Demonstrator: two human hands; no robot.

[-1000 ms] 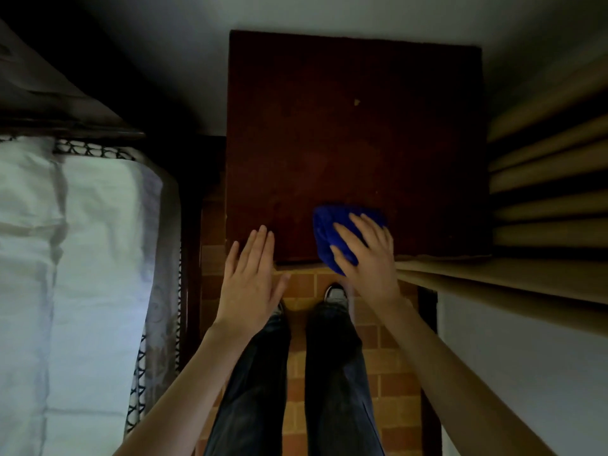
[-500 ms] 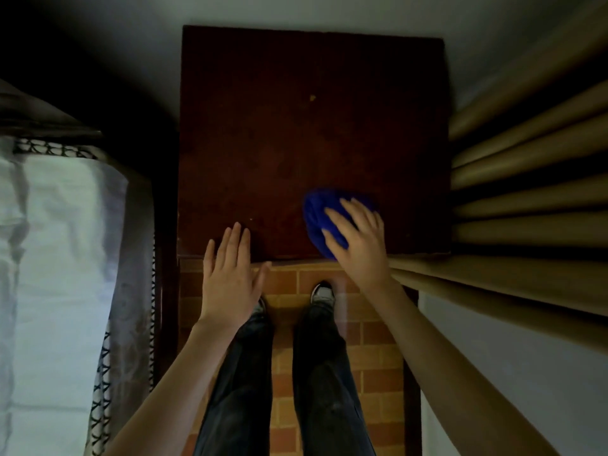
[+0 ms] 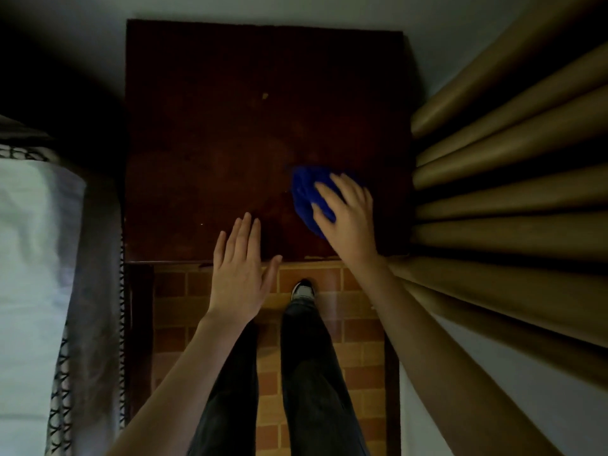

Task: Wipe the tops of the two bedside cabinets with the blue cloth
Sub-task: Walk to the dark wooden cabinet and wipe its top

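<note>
Blue cloth (image 3: 304, 195): bunched into a wad on top of the bedside cabinet (image 3: 230, 126), in the near right part of the dark wood, close to the right edge and a little short of the front edge.

Head view, looking straight down.

Right hand (image 3: 350, 222): laid over the cloth from the near side, fingers spread and bent round the wad, holding it down against the wood. Blue visible left of the fingers and between them.

Left hand (image 3: 238, 274): flat and relaxed, holding nothing, fingers straight and close together, thumb out to the right. Palm over the cabinet's front edge, fingertips over the wood, left of the cloth and apart from it. Touching the top or just above it: cannot tell.

Elsewhere on the cabinet top: one pale speck (image 3: 265, 95) toward the far side.

Left of the cabinet: bed (image 3: 29, 258) with white sheet and patterned trim.
Right of it: tan curtain (image 3: 510, 192) in heavy folds, touching the right forearm.
Below: dark trousers (image 3: 312, 373), one shoe (image 3: 303, 289), brick-patterned floor (image 3: 358, 324).
</note>
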